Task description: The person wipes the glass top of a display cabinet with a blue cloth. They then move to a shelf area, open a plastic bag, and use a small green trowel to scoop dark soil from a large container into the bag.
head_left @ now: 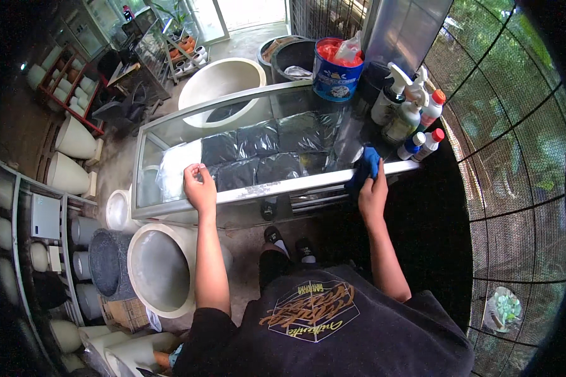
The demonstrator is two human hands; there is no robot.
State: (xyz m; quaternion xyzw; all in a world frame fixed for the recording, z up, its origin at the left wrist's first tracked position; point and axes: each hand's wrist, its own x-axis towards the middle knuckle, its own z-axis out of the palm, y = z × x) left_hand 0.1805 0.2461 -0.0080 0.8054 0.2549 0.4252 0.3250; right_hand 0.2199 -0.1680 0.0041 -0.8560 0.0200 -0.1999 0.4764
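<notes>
The right hand (372, 195) grasps a blue cloth (369, 164) at the glass tabletop's (283, 186) front edge; too wide a swipe could topple the nearby bottles (426, 148). Whether the left hand (200, 188) (it is curled) holds something, I cannot tell.

Right hand (373, 193) with a blue cloth (370, 161) — glass-topped surface (302, 183)
The cloth is at the near edge, beside a cluster of bottles (401, 124); the left hand (200, 188), fingers curled, is further along that edge. Dark packets (258, 138) show through the glass — a blue tub (334, 80) stands at the far side, a large pale pot (160, 270) on the floor.
</notes>
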